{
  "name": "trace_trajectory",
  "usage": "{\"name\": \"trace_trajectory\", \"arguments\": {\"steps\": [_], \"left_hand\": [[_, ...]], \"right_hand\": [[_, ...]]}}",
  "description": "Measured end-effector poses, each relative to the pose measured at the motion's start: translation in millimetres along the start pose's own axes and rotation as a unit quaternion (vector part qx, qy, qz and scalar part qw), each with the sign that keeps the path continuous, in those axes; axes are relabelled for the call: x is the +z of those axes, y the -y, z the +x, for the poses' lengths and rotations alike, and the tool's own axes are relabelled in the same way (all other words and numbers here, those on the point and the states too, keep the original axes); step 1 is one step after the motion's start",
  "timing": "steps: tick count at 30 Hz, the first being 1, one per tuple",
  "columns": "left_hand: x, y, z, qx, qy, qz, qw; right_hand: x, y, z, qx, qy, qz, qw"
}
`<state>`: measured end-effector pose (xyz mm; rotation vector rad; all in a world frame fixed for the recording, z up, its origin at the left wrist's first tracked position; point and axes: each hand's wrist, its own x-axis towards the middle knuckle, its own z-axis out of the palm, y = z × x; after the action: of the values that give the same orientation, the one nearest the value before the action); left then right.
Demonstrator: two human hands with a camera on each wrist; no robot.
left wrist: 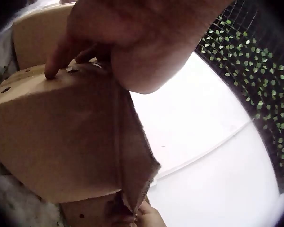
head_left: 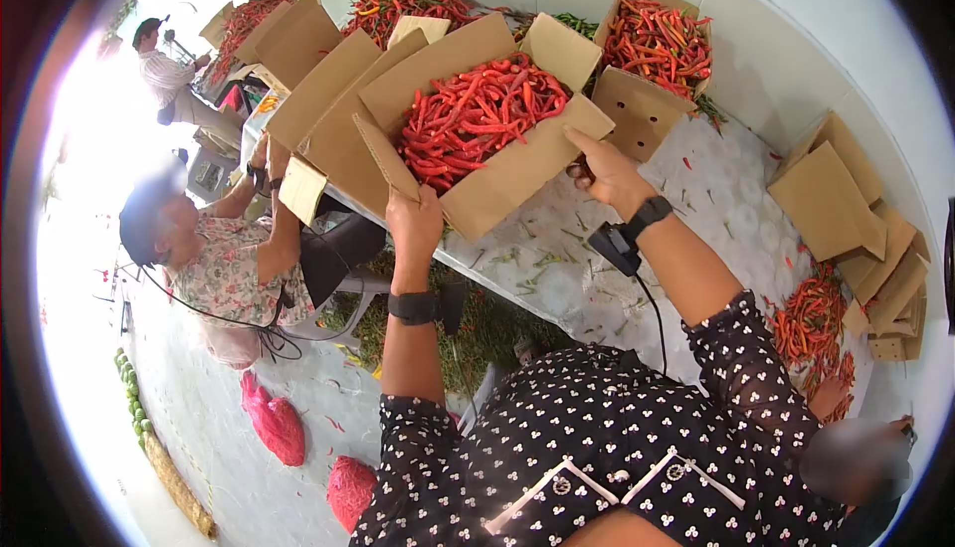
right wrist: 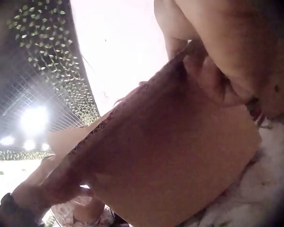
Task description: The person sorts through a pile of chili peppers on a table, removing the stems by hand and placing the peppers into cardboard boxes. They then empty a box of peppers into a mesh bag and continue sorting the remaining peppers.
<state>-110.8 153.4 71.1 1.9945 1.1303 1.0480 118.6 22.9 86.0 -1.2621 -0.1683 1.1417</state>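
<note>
A cardboard box (head_left: pixel 527 164) with raised flaps, filled with red chilies (head_left: pixel 482 114), is at the table's near edge, tilted toward the wearer. The left hand (head_left: pixel 414 221) grips its near left corner; in the left wrist view that hand (left wrist: pixel 128 42) lies over the cardboard (left wrist: pixel 61 137), fingertips on a side with holes. The right hand (head_left: pixel 609 171) pinches the near flap's right end, thumb on top. In the right wrist view the right hand (right wrist: pixel 208 71) has its fingers curled at the cardboard edge (right wrist: pixel 170 151). The box's underside is hidden in the head view.
Another box of chilies (head_left: pixel 657 45) and a chili pile (head_left: pixel 413 5) stand behind. Green stems are scattered on the white table (head_left: pixel 557 278). Empty boxes (head_left: pixel 826 199) lean at right beside loose chilies (head_left: pixel 811 313). A seated person (head_left: pixel 234 259) works at left; pink bags (head_left: pixel 274 423) lie on the floor.
</note>
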Motion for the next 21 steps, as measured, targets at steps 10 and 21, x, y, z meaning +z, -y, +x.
{"name": "trace_trajectory", "arguments": {"steps": [10,21], "left_hand": [[-59.0,-13.4,-58.0,-0.022,0.054,-0.057,0.997],[-53.5,-39.6,-123.8,-0.015,0.104,-0.119,0.987]], "right_hand": [[13.3,-12.1,-92.7,-0.105,0.001,-0.065,0.992],[-29.4,-10.0,-168.4,-0.127,-0.037,-0.094,0.987]]}}
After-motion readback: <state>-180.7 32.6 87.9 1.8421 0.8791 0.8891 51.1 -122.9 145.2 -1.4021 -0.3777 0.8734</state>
